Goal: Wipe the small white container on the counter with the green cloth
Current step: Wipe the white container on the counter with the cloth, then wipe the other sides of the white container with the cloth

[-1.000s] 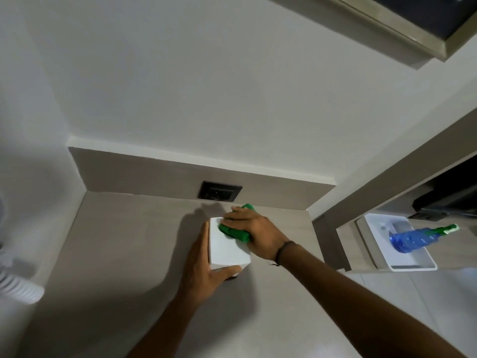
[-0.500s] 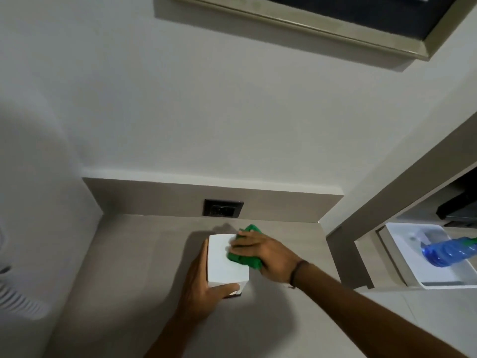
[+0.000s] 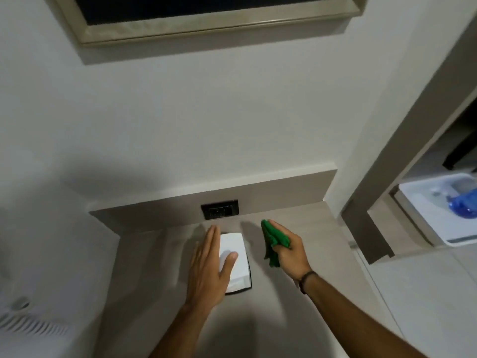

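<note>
Container: I see small white boxy container (image 3: 233, 250) on grey counter (image 3: 144, 257), steadied by flat, open left hand (image 3: 210, 267).
Cloth: bunched green cloth (image 3: 273, 240) gripped in closed right hand (image 3: 290, 251), apart from container.

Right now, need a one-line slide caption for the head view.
Left hand steadies the white container on the counter; right hand holds the green cloth just clear of it.

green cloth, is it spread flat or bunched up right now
Bunched up. The green cloth is gathered into folds in the right hand, held off to the right of the white container, not touching it.
</note>
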